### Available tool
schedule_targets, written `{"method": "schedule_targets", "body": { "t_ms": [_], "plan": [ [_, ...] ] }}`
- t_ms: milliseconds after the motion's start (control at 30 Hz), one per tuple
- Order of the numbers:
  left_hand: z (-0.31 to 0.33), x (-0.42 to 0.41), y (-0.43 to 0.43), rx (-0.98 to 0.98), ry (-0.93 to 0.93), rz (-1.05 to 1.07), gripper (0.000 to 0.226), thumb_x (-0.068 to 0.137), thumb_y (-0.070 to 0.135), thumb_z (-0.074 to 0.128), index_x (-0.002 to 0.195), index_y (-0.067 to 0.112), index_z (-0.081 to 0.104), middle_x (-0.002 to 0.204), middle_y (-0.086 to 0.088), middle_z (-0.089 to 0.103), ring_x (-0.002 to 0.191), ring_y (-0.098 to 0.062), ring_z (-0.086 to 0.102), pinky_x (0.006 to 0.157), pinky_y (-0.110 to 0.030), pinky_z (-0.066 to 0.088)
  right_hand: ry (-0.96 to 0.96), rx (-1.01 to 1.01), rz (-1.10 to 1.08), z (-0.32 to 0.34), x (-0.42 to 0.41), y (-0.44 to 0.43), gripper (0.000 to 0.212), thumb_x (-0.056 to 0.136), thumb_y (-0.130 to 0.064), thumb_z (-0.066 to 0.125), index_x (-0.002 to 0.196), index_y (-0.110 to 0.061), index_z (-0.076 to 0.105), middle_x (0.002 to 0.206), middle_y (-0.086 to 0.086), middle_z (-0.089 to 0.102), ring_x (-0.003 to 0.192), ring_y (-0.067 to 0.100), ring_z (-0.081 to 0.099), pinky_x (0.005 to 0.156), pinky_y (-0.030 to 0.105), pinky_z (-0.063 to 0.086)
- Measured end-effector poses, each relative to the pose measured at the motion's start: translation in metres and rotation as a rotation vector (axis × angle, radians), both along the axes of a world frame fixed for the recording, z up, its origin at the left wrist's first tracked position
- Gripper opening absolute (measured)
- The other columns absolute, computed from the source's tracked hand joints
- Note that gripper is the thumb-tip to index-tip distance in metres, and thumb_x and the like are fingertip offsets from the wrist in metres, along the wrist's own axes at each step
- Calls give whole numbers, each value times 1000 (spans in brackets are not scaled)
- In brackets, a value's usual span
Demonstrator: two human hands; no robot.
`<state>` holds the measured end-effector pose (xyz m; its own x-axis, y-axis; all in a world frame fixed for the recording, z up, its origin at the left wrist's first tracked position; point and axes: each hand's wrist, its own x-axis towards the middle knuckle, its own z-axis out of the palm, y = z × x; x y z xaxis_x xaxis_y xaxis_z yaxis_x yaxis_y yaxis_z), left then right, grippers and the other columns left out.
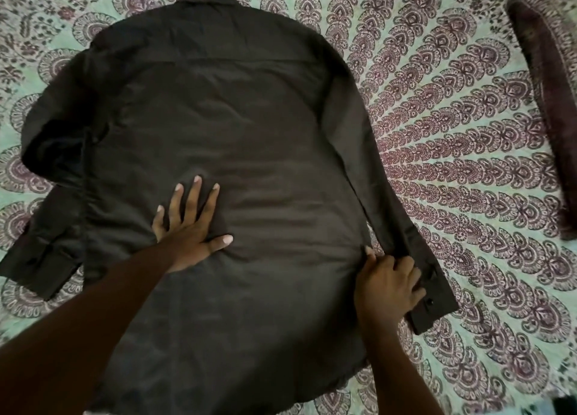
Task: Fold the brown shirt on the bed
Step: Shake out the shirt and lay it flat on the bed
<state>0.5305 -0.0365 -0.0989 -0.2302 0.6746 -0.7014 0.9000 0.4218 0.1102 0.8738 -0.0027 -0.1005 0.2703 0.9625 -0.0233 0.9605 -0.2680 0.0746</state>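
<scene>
The brown shirt (237,127) lies spread out back-side up on the bed, collar at the far end, hem toward me. Its left sleeve is bent and bunched at the left; the right sleeve runs straight down the right side to a buttoned cuff. My left hand (190,227) presses flat on the lower middle of the shirt, fingers straight and spread. My right hand (388,285) sits at the shirt's right edge beside the cuff, fingers curled into the fabric of the side seam and sleeve.
The bed is covered by a pale green sheet (452,133) with a maroon paisley pattern. A folded maroon patterned cloth (549,108) lies at the far right edge of the bed.
</scene>
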Motion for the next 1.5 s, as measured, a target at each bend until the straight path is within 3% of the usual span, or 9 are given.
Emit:
{"method": "schedule_targets", "body": {
  "t_ms": [167, 300, 467, 667, 833, 1000, 1233, 1367, 1500],
  "plan": [
    [-4, 0, -3, 44, 11, 20, 102, 86, 84, 42, 141, 57, -40, 147, 22, -58, 152, -22, -37, 124, -58, -6, 11, -84, 306, 4, 13, -29, 53, 99, -57, 46, 95, -7, 62, 100, 15, 57, 97, 35, 52, 86, 55, 37],
    [-2, 3, -6, 107, 26, 15, 98, 87, 84, 40, 152, 54, -27, 159, 18, -46, 155, -22, -32, 125, -59, -4, 111, -206, 88, 15, 36, -33, 63, 104, -59, 35, 102, -6, 68, 106, 17, 67, 105, 39, 61, 94, 56, 41],
    [10, 17, -55, 413, 106, 46, 83, 93, 71, 48, 163, 37, 21, 174, -3, 9, 157, -35, 19, 115, -64, 31, 173, -323, 168, 35, 32, -56, 65, 98, -69, 41, 134, -14, 44, 110, 13, 74, 100, 35, 71, 94, 53, 48],
    [21, 40, -195, 390, 141, 529, 61, 99, 46, 60, 155, 33, 41, 164, -17, 26, 146, -52, 27, 106, -75, 34, 635, -211, -306, 48, 52, -96, 31, 99, -33, 67, 116, -14, 48, 111, 21, 72, 98, 42, 69, 82, 48, 53],
    [23, 24, -260, 279, 230, 906, 59, 101, 34, 62, 150, 13, 38, 165, -26, 16, 146, -58, 19, 113, -74, 23, 687, -174, -275, 52, 50, -109, 28, 96, -18, 71, 114, -8, 53, 111, 23, 72, 101, 43, 68, 84, 48, 51],
    [27, -7, -293, 434, 143, 1087, 42, 87, 7, 79, 122, -4, 58, 121, -38, 57, 113, -54, 56, 94, -58, 45, 685, -157, -369, 55, 55, -119, 27, 94, -9, 72, 115, -1, 57, 118, 29, 68, 111, 46, 64, 96, 49, 47],
    [45, -12, -288, 436, 75, 1069, 15, 82, -4, 74, 95, -5, 66, 97, -34, 69, 97, -50, 66, 82, -48, 49, 415, -196, -357, 58, 39, -120, 38, 90, -1, 69, 124, 5, 54, 129, 34, 55, 122, 52, 52, 98, 56, 44],
    [55, 6, -265, 546, 261, 801, 53, 70, -5, 79, 119, 6, 63, 130, -25, 49, 114, -49, 49, 88, -58, 47, 147, -191, 7, 62, -21, -130, 63, 80, -8, 77, 136, -4, 49, 148, 31, 39, 136, 53, 36, 106, 65, 36],
    [46, 4, -217, 523, -55, 294, 110, 61, 30, 93, 156, 32, 38, 171, 0, 14, 151, -40, 23, 116, -61, 32, 264, -280, 545, 50, -108, -131, 80, 81, -29, 79, 151, -15, 42, 163, 16, 30, 146, 42, 27, 110, 64, 33]
  ]
}}
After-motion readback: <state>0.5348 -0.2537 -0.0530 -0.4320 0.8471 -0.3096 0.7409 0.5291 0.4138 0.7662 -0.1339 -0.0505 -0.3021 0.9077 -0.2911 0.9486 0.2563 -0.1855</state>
